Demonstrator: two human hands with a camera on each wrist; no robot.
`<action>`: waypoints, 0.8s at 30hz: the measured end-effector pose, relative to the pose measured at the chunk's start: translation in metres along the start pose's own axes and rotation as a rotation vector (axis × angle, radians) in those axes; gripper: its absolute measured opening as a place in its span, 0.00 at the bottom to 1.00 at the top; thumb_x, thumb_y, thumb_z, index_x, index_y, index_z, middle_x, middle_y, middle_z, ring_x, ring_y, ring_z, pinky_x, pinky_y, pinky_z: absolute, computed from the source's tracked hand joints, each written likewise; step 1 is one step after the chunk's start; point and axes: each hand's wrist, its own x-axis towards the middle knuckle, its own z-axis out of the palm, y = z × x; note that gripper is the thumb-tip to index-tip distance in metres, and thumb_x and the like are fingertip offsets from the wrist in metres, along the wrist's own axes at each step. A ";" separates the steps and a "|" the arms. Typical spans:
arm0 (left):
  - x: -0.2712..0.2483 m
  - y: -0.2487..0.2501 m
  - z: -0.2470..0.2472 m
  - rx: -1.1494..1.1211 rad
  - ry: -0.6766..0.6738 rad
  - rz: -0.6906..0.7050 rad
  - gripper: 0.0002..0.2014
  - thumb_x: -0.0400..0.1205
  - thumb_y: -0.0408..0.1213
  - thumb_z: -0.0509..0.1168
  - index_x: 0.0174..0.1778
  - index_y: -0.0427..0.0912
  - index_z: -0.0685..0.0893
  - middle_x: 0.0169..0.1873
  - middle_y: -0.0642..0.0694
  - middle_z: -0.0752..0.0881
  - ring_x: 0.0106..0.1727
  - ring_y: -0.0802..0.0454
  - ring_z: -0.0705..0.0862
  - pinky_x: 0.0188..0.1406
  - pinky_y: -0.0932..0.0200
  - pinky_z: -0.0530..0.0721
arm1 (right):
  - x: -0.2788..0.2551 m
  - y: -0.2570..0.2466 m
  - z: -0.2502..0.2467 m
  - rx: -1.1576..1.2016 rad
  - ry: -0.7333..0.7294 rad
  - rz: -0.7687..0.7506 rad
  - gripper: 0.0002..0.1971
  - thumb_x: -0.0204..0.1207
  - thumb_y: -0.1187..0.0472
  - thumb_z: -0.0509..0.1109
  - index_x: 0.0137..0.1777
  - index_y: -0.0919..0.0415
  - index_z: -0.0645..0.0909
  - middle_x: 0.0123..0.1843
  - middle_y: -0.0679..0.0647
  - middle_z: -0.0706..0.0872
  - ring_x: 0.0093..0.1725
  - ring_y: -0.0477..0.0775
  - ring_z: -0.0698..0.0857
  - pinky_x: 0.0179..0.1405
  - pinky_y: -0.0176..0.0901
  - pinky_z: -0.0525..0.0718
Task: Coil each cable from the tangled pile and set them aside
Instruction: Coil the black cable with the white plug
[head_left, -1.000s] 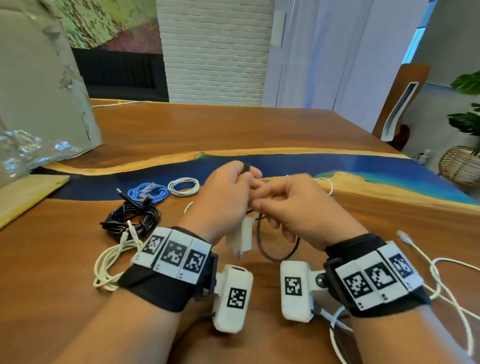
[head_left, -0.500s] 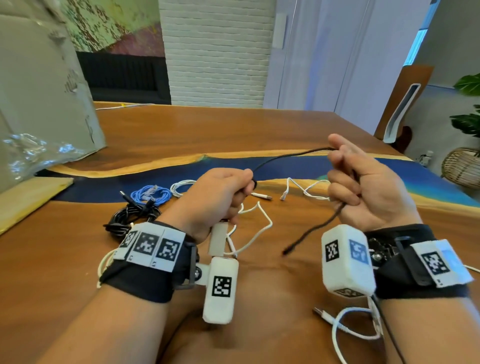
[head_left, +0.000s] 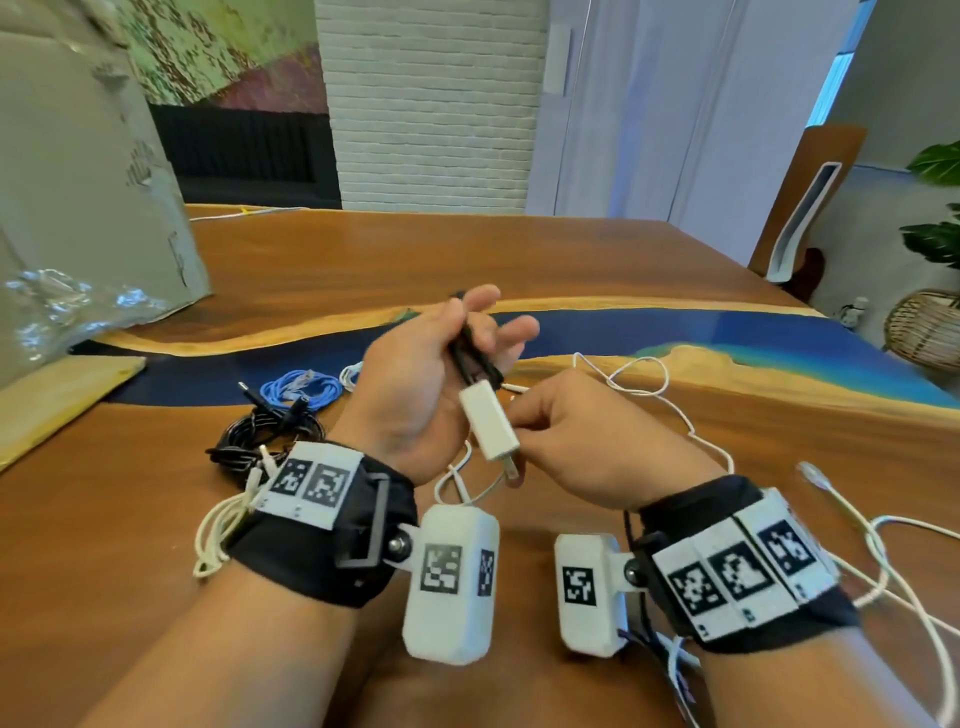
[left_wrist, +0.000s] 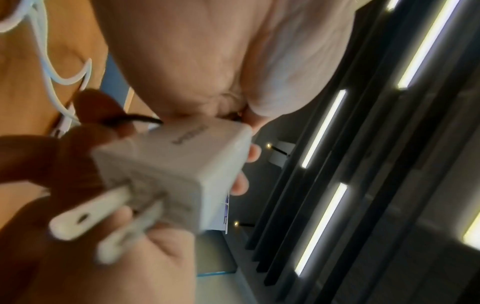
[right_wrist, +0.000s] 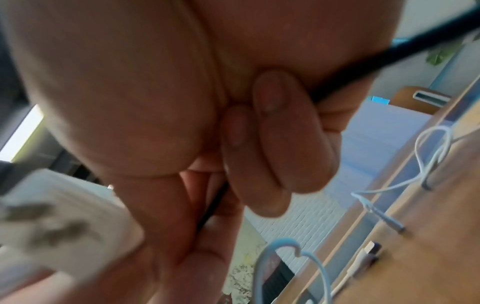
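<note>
Above a wood-and-blue-resin table (head_left: 363, 270), a person's left hand (head_left: 415, 395) holds folded loops of a black cable (head_left: 470, 353) w/ thumb across them; the index and outer fingers stick out nearly straight. A white wall charger (head_left: 488, 423) hangs from the black cable just below that grip, prongs angled down toward the wrists. The right hand (head_left: 587, 441) sits right beside it, fingers curled, pinching a strand of the same black cable; the right wrist view shows the cord (right_wrist: 363, 67) running across the palm under bent fingers.

On the table, left of the hands: a coiled black cable bundle (head_left: 260, 441), a coiled blue cable (head_left: 301, 387) and a looped white cable (head_left: 218, 535), all close together. A loose white cable (head_left: 644, 384) snakes over the tabletop behind the right hand; another white cable (head_left: 883, 545) trails at the right edge, near the right wristband. Far left, a gray sheet w/ crinkled clear plastic (head_left: 78, 208) stands by a tan envelope (head_left: 57, 400).
</note>
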 end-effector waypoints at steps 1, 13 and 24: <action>0.000 -0.003 0.000 0.138 0.001 -0.006 0.15 0.95 0.34 0.49 0.65 0.31 0.79 0.31 0.43 0.80 0.47 0.44 0.92 0.57 0.50 0.91 | -0.001 -0.001 0.000 0.013 -0.019 -0.009 0.18 0.82 0.60 0.72 0.29 0.57 0.88 0.32 0.46 0.90 0.33 0.38 0.81 0.42 0.38 0.78; -0.009 -0.002 -0.005 1.107 -0.243 -0.160 0.15 0.94 0.39 0.55 0.50 0.41 0.86 0.32 0.40 0.90 0.26 0.48 0.83 0.33 0.57 0.80 | -0.017 0.011 -0.033 0.235 0.150 -0.098 0.07 0.78 0.61 0.79 0.40 0.60 0.94 0.31 0.45 0.91 0.36 0.36 0.87 0.41 0.30 0.81; -0.017 0.001 0.001 0.371 -0.352 -0.312 0.22 0.89 0.49 0.57 0.28 0.44 0.74 0.20 0.49 0.57 0.20 0.52 0.55 0.26 0.58 0.74 | -0.008 0.023 -0.030 0.360 0.419 -0.202 0.10 0.82 0.69 0.73 0.50 0.53 0.93 0.38 0.42 0.92 0.36 0.36 0.86 0.37 0.27 0.79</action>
